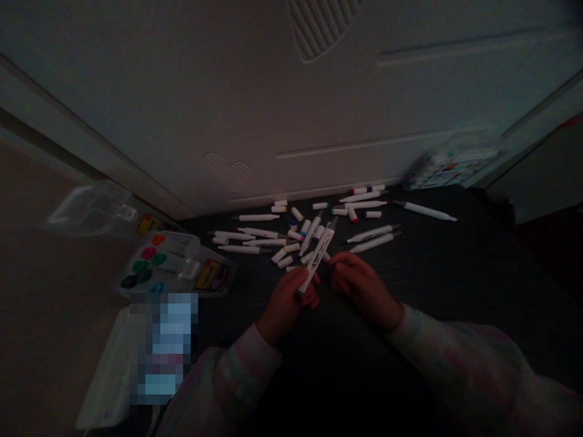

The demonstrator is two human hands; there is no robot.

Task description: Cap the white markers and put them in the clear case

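A white marker (317, 258) with its grey tip bared slants up and away from my left hand (286, 303), which is closed around its lower end. To the right, my right hand (362, 285) has its fingers curled together. A white marker cap (326, 257) shows right by its index fingertip, but I cannot tell whether the fingers hold it or anything else. Beyond both hands, loose caps (297, 213) with coloured ends lie scattered among several uncapped white markers (371, 234) on the dark tabletop (437, 273).
At the left stands a clear plastic case (214, 276) holding markers with coloured ends, its lid (91, 206) open. Nearer me is a blurred lit screen (168, 346) beside a pale flat object (107, 370). Another marker pack (455, 167) leans at the back right against a pale panel (319, 133).
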